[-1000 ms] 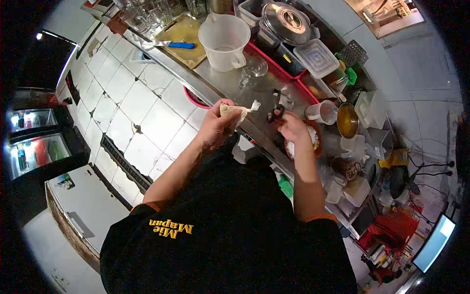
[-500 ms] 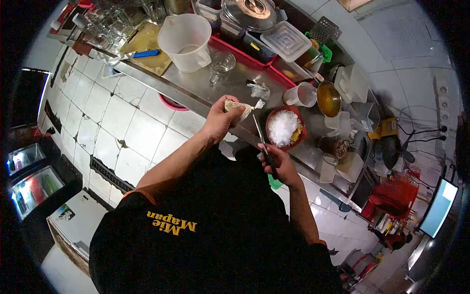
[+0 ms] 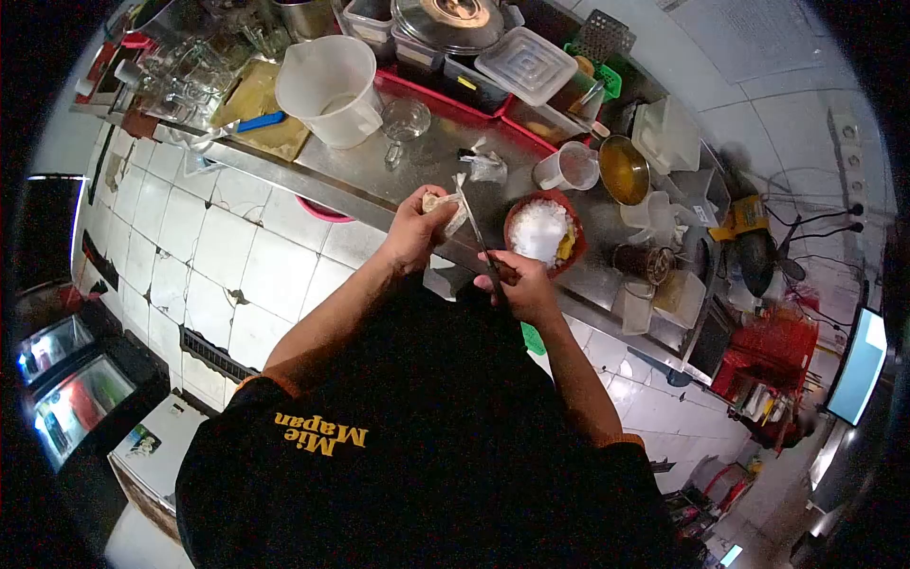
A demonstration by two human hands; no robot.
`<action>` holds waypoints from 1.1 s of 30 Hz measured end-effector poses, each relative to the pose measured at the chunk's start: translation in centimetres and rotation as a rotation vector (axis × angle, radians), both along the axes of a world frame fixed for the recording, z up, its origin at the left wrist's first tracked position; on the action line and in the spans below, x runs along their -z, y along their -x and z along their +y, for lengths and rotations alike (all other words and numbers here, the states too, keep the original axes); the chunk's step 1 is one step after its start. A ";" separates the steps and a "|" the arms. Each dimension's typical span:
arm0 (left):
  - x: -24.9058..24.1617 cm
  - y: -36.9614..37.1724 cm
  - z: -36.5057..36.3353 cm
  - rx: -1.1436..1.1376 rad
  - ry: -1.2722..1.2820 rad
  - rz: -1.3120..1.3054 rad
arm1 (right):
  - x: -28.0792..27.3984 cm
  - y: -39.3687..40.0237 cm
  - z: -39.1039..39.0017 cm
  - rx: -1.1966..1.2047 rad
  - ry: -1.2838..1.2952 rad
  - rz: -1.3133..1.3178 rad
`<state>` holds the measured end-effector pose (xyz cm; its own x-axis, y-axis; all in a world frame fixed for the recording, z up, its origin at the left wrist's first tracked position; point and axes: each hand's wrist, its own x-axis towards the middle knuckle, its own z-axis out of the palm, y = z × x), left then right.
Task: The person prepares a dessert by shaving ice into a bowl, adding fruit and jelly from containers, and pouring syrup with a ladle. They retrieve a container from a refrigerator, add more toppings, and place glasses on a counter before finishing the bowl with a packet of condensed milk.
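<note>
My left hand (image 3: 414,229) is closed around a small tied plastic bag (image 3: 444,211) with pale, cream-coloured contents. The bag's twisted neck sticks up past my fingers. In my right hand (image 3: 519,283) is a knife (image 3: 480,242), gripped by its dark handle, its thin blade pointing up and left. The blade's tip end lies right at the neck of the bag. Just right of the knife, on the steel counter, stands a reddish-brown bowl (image 3: 574,256) heaped with white shaved ice (image 3: 537,232), with some yellow pieces at its side.
On the counter (image 3: 431,156) are a crumpled plastic bag (image 3: 486,167), a glass mug (image 3: 406,121), a large white pitcher (image 3: 329,92) and a clear measuring jug (image 3: 567,168). A pan of yellow liquid (image 3: 624,171) sits farther right. A blue-handled knife (image 3: 261,121) rests on a cutting board (image 3: 268,104).
My right hand has moved up and left, bringing the knife blade against the bag's neck. My left hand still holds the bag. The whole view has shifted slightly.
</note>
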<state>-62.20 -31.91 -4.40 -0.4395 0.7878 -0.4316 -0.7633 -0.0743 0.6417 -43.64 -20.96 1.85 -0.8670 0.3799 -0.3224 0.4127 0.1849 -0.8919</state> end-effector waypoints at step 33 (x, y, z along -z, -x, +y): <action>-0.6 -3.4 11.2 0.429 -0.208 -0.085 | 4.2 -1.1 1.4 0.519 0.035 0.200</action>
